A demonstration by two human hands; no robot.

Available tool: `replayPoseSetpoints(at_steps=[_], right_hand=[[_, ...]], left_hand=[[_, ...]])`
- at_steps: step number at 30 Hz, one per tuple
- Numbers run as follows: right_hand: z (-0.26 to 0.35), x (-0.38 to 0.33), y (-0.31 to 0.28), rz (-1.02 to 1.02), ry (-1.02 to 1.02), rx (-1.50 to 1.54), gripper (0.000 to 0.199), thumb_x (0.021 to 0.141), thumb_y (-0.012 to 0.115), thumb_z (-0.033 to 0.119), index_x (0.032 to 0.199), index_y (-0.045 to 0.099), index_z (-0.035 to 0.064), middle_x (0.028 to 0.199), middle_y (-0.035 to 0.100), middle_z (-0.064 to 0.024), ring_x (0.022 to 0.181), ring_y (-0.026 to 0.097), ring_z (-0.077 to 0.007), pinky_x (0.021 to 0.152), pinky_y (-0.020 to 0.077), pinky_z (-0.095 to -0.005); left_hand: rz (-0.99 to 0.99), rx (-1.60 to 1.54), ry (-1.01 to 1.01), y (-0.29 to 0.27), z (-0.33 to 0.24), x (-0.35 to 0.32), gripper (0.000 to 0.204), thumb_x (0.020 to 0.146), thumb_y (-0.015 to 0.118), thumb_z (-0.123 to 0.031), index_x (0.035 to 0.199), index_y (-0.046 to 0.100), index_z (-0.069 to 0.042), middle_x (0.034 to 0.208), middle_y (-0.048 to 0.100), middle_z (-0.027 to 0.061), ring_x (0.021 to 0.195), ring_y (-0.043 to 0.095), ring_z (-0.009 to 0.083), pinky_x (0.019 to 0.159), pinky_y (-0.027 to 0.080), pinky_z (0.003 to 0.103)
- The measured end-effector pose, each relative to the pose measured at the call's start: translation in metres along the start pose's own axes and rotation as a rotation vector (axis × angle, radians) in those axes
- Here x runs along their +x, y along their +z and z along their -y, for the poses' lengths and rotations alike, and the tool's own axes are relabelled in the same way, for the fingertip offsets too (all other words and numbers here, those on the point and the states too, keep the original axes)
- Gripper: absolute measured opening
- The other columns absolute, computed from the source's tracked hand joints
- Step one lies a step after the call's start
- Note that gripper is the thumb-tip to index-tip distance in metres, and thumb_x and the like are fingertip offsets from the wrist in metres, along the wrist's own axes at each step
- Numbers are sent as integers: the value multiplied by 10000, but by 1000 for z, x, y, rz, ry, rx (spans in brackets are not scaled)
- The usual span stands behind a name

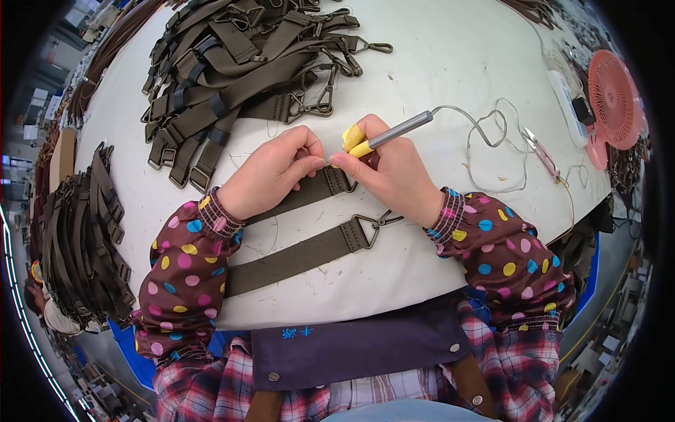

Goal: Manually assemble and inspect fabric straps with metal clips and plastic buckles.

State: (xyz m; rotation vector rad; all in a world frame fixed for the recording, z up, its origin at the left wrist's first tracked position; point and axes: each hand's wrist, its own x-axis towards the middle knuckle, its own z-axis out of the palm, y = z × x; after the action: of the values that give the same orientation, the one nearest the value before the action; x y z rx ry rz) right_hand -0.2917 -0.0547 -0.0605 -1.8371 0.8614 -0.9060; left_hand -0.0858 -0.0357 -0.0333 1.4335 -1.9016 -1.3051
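Over the middle of the white table [436, 281], my two hands meet at their fingertips. My right hand [408, 176] grips a corded pen-shaped tool [402, 129] with a grey barrel and a yellow lower part; yellow wrapping covers one finger. The fingers of my left hand [271, 172] are pinched together, and what they hold is too small to make out. Beneath them lies an olive webbing strap [304, 195] with a stitched end and metal ring, partly hidden by my hands. Nearer to me rests a second webbing strap [292, 261], its end fitted with a triangular metal ring and hook [373, 226].
A large heap of webbing straps [239, 88] with metal buckles and hooks fills the far left. More straps [84, 239] hang at the left edge. On the right are the looping tool cord [485, 133], thread snips [541, 151], a white power strip [567, 105] and a pink fan [615, 98].
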Motion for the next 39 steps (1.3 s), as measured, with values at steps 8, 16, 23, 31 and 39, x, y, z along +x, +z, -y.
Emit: replayPoseSetpoints(at_steps=[8, 16, 23, 31, 39], right_hand=[[1, -1, 2, -6, -7, -21, 257, 882, 670, 152, 910, 443, 34, 671, 474, 10, 566, 420, -33, 491, 357, -206], [3, 1, 2, -3, 1, -44, 335, 859, 680, 243, 899, 421, 34, 654, 572, -96, 545, 574, -209, 509, 437, -297], [2, -9, -9, -56, -194, -140, 125, 911, 604, 179, 973, 584, 72, 666, 563, -49, 537, 549, -162, 522, 435, -268], [25, -35, -32, 274, 149, 4, 118, 962, 502, 96, 1053, 554, 42, 834, 644, -60, 616, 599, -93, 603, 513, -216], [24, -5, -52, 23, 105, 13, 199, 999, 448, 226, 1060, 500, 44, 818, 647, -50, 607, 585, -84, 541, 451, -218]], left_hand=[[1, -4, -3, 1, -2, -1, 96, 930, 541, -120, 923, 506, -31, 799, 555, 39, 701, 544, 105, 607, 480, 241], [1, -20, 6, -1, -2, -3, 88, 937, 529, -116, 947, 496, -34, 846, 536, 38, 724, 543, 97, 608, 482, 234], [-190, 637, 130, -10, -12, -33, 263, 832, 669, -218, 993, 512, -82, 945, 560, 93, 795, 619, 265, 651, 494, 362], [-42, 573, 60, -31, -23, -51, 261, 822, 682, -210, 1019, 565, -86, 964, 571, 94, 858, 603, 254, 721, 488, 341], [-503, 1035, 228, -78, 10, 21, 380, 750, 739, -187, 1040, 525, -67, 992, 561, 63, 964, 554, 258, 876, 397, 391]])
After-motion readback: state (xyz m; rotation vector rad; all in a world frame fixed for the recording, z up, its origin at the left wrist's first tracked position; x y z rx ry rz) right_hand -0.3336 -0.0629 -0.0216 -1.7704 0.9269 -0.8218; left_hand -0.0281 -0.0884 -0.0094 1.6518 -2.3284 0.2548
